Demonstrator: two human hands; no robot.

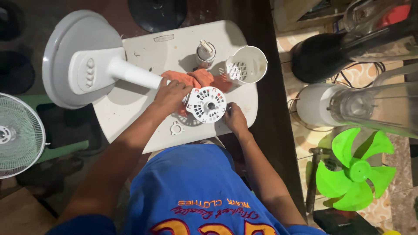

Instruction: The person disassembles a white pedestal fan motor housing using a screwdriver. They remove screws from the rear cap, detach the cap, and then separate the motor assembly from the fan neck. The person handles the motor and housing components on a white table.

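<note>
With the left hand (173, 93) clamped on the white stand pole (135, 74) and the right hand (234, 119) pinching the vented motor casing (207, 104) just right of it, the 1 small ring (176, 128) below could get knocked off the table (130, 122).

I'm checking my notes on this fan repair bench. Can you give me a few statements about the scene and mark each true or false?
1. The left hand rests by the orange cloth. True.
2. The round white vented part sits between both hands. True.
3. The green fan blade lies on the white table. False: it lies off to the side, on the floor.
4. The right hand holds a screwdriver. False: no tool shows in it.
</note>
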